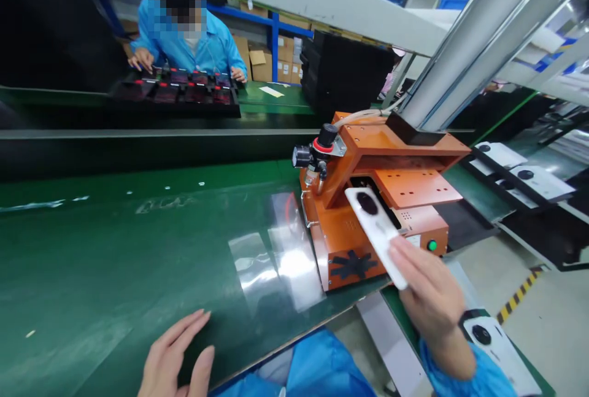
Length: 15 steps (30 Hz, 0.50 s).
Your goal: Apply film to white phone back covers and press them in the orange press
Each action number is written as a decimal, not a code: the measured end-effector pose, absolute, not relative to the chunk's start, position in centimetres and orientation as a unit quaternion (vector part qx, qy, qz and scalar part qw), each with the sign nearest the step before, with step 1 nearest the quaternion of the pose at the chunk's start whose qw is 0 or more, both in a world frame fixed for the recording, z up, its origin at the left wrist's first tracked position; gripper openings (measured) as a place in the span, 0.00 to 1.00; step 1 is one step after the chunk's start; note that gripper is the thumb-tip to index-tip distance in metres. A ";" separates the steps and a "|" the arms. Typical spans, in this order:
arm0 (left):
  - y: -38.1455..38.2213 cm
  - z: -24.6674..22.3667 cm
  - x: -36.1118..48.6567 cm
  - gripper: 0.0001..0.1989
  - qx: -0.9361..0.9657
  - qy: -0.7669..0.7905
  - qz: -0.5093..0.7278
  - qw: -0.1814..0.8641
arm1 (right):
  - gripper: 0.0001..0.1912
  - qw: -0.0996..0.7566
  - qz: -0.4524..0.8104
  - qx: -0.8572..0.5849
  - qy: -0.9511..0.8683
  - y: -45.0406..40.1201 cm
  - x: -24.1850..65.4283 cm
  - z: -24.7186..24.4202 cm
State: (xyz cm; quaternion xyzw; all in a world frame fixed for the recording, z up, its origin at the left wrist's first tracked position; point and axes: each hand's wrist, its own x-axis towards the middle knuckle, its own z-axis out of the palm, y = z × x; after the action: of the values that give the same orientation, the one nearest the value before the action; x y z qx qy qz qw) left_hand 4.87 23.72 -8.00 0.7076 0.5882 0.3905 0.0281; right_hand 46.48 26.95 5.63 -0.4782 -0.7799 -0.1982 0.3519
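My right hand (430, 286) grips a white phone (378, 231) by its lower end. The phone has a large round black camera area near its top and is tilted in front of an orange press machine (352, 271). I cannot tell whether it touches the machine. Above the green mat (115, 274), my left hand (179, 357) has its fingers apart and holds nothing. Two clear plastic sheets (254, 268) lie on the mat between that hand and the machine, with a bright reflection on them.
More white pieces with black discs lie at lower right (499, 348) and in black trays (501, 197) farther right. Behind the bench, a person in blue (214, 41) handles a black tray of devices (179, 87). A thick metal column (478, 41) rises above the machine.
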 end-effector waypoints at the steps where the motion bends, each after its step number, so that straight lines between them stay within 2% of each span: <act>1: 24.1 -8.2 5.2 0.16 0.715 0.584 0.384 0.035 | 0.33 0.344 -0.217 -0.492 -0.770 27.8 48.0 5.5; 3: 24.5 -8.4 5.7 0.12 0.745 0.561 0.360 0.035 | 0.33 0.345 -0.239 -0.508 -0.752 29.7 50.3 5.1; 6: 24.8 -8.1 6.1 0.11 0.769 0.546 0.331 0.034 | 0.28 0.355 -0.230 -0.522 -0.741 32.7 51.9 4.2; 12: 24.8 -7.4 6.3 0.10 0.756 0.569 0.319 0.049 | 0.24 0.243 -0.145 -0.545 -0.789 36.3 52.2 4.6; 15: 24.6 -7.2 6.5 0.09 0.756 0.576 0.304 0.061 | 0.21 0.236 -0.138 -0.548 -0.790 36.7 52.4 5.5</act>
State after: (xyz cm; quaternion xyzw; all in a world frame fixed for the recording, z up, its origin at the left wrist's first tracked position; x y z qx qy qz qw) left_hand 6.50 24.62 -7.21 0.7564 0.5761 0.3036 0.0614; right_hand 52.36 36.74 5.46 -0.5482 -0.7902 -0.1382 0.2365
